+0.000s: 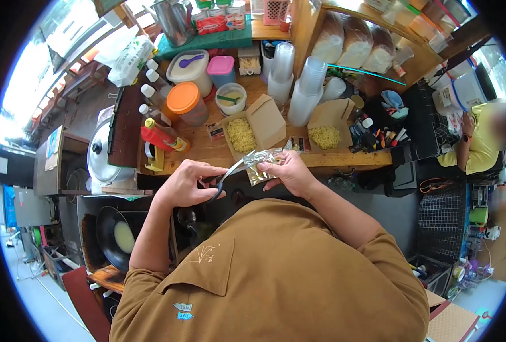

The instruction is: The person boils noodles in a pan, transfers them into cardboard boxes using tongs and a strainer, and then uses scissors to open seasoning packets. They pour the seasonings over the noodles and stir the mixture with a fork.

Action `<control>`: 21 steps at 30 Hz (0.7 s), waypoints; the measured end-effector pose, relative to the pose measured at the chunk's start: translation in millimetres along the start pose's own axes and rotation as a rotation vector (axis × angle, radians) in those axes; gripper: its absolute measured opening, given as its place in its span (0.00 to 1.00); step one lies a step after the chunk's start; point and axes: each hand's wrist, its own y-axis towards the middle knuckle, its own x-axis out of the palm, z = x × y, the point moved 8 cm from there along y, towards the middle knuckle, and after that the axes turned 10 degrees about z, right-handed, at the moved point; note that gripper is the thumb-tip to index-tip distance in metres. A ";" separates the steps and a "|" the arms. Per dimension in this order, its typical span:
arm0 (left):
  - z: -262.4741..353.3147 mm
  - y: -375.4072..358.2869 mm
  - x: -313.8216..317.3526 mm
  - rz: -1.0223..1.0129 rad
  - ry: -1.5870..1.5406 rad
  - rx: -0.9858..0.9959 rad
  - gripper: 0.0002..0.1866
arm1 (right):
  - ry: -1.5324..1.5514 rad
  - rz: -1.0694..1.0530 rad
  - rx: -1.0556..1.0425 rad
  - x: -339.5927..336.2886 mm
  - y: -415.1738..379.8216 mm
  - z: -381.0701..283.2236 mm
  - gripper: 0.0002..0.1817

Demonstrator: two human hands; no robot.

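Note:
My left hand [191, 183] grips a pair of scissors [234, 169], fingers in the dark handles. The blades meet the edge of a shiny silver-gold foil packet [260, 172]. That packet is pinched in my right hand [287, 174], in front of my chest. Just beyond my hands, an open cardboard box of noodles [241, 135] stands on the wooden counter [207, 153]. A second open box with noodles [325, 137] is to its right. Small dark sachets [294, 143] lie between the two boxes.
At the left, a wok [111, 231] holds something pale yellow. Sauce bottles [160, 135], an orange-lidded tub [187, 102] and stacked plastic cups [307, 91] line the counter. Bagged bread loaves [355, 44] fill a shelf. A person in yellow [481, 137] sits at the far right.

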 end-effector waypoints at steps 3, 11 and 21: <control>-8.4 -1.7 -4.2 -0.030 0.017 0.012 0.26 | -0.061 -0.021 0.029 12.2 14.5 5.2 0.12; -51.9 -16.8 -24.7 0.071 -0.076 0.036 0.23 | -0.130 -0.051 0.089 39.1 53.0 23.8 0.12; -119.4 -23.2 -47.2 0.149 0.041 0.018 0.22 | -0.203 -0.081 0.245 73.2 116.2 77.3 0.12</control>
